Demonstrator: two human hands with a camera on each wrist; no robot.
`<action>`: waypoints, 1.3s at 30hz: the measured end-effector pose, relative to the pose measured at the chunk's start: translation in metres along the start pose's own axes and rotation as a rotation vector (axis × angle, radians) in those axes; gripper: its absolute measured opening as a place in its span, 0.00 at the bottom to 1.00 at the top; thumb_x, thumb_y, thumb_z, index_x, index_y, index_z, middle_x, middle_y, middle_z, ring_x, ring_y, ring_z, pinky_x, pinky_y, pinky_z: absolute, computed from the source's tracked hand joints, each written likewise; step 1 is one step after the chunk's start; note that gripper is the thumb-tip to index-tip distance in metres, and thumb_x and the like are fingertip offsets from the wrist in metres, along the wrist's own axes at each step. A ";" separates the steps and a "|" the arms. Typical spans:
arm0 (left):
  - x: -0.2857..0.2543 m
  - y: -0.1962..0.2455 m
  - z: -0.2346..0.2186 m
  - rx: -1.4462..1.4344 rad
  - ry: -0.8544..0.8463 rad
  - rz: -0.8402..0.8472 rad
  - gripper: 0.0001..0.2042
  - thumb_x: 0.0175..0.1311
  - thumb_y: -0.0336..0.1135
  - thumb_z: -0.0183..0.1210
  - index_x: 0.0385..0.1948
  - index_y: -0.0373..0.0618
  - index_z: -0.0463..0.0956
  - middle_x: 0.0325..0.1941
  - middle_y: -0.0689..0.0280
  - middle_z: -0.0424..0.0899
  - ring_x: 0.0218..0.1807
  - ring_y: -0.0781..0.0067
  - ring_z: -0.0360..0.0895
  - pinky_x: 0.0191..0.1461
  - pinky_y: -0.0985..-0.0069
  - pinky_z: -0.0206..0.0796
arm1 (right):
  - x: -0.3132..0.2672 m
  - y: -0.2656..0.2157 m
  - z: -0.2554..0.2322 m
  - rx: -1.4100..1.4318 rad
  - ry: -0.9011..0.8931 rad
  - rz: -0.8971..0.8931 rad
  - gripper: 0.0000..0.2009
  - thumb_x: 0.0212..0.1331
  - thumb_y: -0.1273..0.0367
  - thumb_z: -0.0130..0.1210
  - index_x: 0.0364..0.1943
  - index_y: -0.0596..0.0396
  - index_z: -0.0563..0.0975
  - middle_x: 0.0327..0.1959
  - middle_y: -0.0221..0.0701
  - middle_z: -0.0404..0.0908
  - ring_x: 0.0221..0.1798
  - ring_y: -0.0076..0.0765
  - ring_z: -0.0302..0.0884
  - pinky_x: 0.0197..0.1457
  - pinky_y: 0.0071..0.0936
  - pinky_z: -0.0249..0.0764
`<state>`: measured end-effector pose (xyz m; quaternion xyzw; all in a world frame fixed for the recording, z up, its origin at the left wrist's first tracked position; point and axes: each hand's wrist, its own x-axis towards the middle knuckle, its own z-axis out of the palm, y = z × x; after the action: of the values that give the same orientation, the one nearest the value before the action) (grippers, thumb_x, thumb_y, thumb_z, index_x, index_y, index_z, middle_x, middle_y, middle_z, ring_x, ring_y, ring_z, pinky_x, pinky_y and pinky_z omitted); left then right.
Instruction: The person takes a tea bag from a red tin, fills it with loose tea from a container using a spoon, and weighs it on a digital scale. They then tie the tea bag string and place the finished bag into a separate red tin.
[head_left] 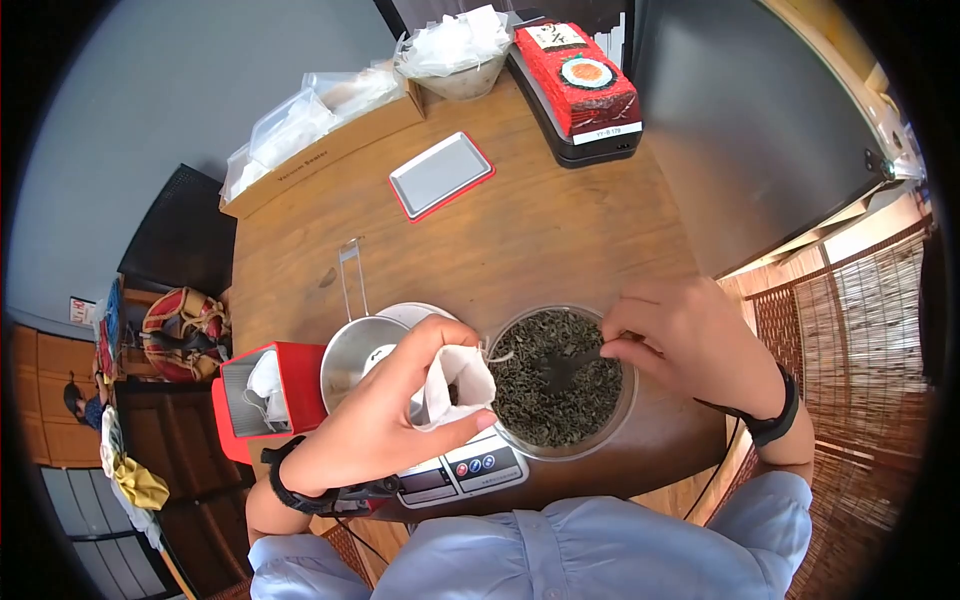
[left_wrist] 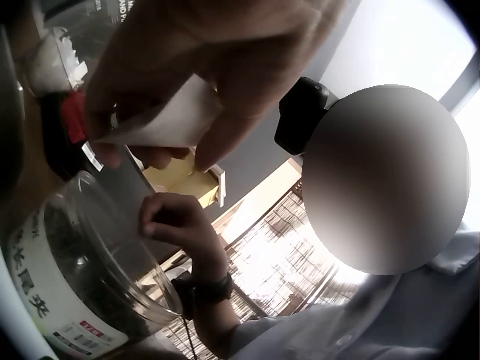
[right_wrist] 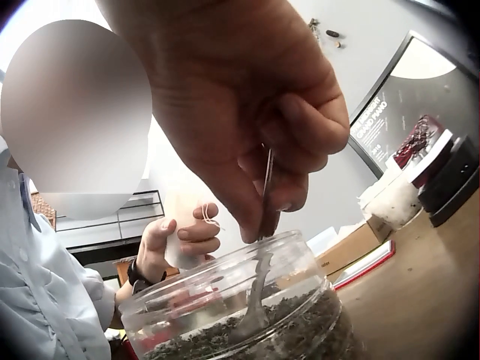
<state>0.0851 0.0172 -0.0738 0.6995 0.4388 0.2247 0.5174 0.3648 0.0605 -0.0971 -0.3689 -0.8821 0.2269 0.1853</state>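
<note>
The left hand [head_left: 395, 425] is gripping a small white cloth pouch [head_left: 458, 385] above the tabletop's near edge, its thumb and fingers curling round opposite sides and clamping the soft, creased fabric; the gap between them is spanning the pouch's width. The pouch's mouth is gaping and facing up toward the head camera, with a thin pale cord looping at its rim. The right hand [head_left: 700, 335] is pinching a slender, shiny metal spoon [right_wrist: 259, 300], thumb and fingertips closing together on its handle. The spoon's long axis is running steeply, slightly tilted, with its lower end pointing down into the jar and touching dark, dry, curled leaves [head_left: 545, 415]. The clear, round, wide-mouthed jar [head_left: 632, 405] is standing near the tabletop's near right corner, just beside the pouch in the head view, and is bearing a printed label. A flat scale [head_left: 465, 478] is lying at the near edge, partly beneath the left hand. A polished round metal pan [head_left: 337, 362] is sitting left of that hand, its looped wire handle pointing toward the far edge, while an open red box [head_left: 308, 375] is standing by the left edge, holding white pouches. Farther back, a shallow, red-rimmed rectangular tray [head_left: 442, 178] is lying slantwise.
</note>
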 end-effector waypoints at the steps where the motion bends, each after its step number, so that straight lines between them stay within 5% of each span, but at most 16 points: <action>1: 0.000 0.000 0.000 -0.021 -0.004 -0.059 0.25 0.55 0.29 0.67 0.52 0.41 0.64 0.46 0.64 0.71 0.44 0.71 0.72 0.48 0.75 0.65 | -0.001 0.001 0.000 0.000 0.000 0.002 0.06 0.49 0.69 0.63 0.26 0.53 0.77 0.25 0.30 0.76 0.29 0.42 0.76 0.31 0.35 0.69; 5: 0.003 0.003 0.003 0.162 0.021 0.000 0.25 0.54 0.29 0.67 0.51 0.41 0.64 0.47 0.60 0.72 0.46 0.62 0.74 0.49 0.72 0.66 | -0.003 0.007 0.004 0.094 -0.032 0.037 0.07 0.47 0.70 0.65 0.26 0.54 0.78 0.25 0.30 0.79 0.28 0.40 0.77 0.31 0.31 0.71; 8: 0.004 0.004 0.007 0.419 0.087 0.102 0.23 0.52 0.23 0.67 0.47 0.43 0.64 0.39 0.66 0.73 0.40 0.73 0.74 0.47 0.77 0.64 | -0.003 0.011 0.001 0.212 -0.013 0.101 0.06 0.48 0.72 0.66 0.26 0.56 0.79 0.24 0.30 0.80 0.26 0.34 0.77 0.30 0.28 0.71; 15: 0.005 -0.003 0.010 0.524 0.078 0.114 0.25 0.50 0.28 0.70 0.47 0.42 0.64 0.42 0.56 0.76 0.42 0.54 0.77 0.42 0.68 0.69 | -0.007 0.011 -0.037 0.428 0.035 0.286 0.05 0.49 0.75 0.65 0.27 0.60 0.79 0.23 0.31 0.80 0.27 0.25 0.78 0.32 0.20 0.71; 19: 0.007 -0.004 0.012 0.535 0.073 0.159 0.25 0.50 0.30 0.70 0.47 0.43 0.64 0.42 0.55 0.76 0.42 0.51 0.77 0.41 0.66 0.69 | -0.008 -0.002 -0.059 0.494 0.166 0.208 0.04 0.47 0.78 0.64 0.26 0.62 0.79 0.24 0.31 0.79 0.28 0.21 0.77 0.31 0.18 0.71; 24: 0.008 0.001 0.014 0.528 0.038 0.131 0.26 0.50 0.31 0.70 0.47 0.42 0.63 0.43 0.55 0.75 0.44 0.52 0.76 0.44 0.67 0.68 | 0.001 -0.016 -0.047 0.421 0.290 0.102 0.09 0.39 0.73 0.68 0.22 0.60 0.78 0.20 0.27 0.75 0.23 0.23 0.68 0.25 0.21 0.58; 26: 0.008 0.003 0.015 0.513 0.036 0.117 0.26 0.50 0.31 0.70 0.47 0.42 0.63 0.43 0.55 0.74 0.45 0.55 0.75 0.45 0.68 0.68 | 0.006 -0.023 -0.040 0.120 0.344 -0.175 0.09 0.38 0.70 0.68 0.21 0.57 0.78 0.21 0.27 0.75 0.24 0.26 0.69 0.24 0.24 0.59; 32: 0.008 0.000 0.015 0.210 0.039 0.000 0.23 0.52 0.25 0.68 0.46 0.43 0.63 0.43 0.64 0.72 0.48 0.72 0.73 0.53 0.75 0.65 | -0.015 -0.063 -0.037 -0.484 0.483 -0.507 0.09 0.37 0.63 0.64 0.21 0.51 0.78 0.18 0.25 0.71 0.20 0.28 0.65 0.22 0.27 0.55; 36: 0.006 0.002 0.013 0.204 0.024 -0.027 0.23 0.52 0.23 0.67 0.46 0.43 0.63 0.44 0.64 0.72 0.49 0.74 0.73 0.55 0.75 0.65 | -0.022 -0.066 -0.048 -0.495 0.569 -0.503 0.09 0.36 0.64 0.65 0.22 0.50 0.78 0.18 0.24 0.70 0.20 0.27 0.64 0.21 0.26 0.52; 39: 0.002 -0.003 0.012 0.236 0.064 -0.008 0.23 0.52 0.23 0.67 0.46 0.43 0.63 0.43 0.64 0.73 0.49 0.74 0.73 0.54 0.74 0.65 | -0.022 -0.047 -0.057 -0.441 0.507 -0.332 0.09 0.37 0.65 0.66 0.23 0.50 0.77 0.21 0.26 0.71 0.22 0.29 0.67 0.21 0.27 0.55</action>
<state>0.0945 0.0131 -0.0814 0.7464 0.4812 0.1918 0.4179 0.3812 0.0296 -0.0281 -0.2962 -0.8838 -0.1004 0.3481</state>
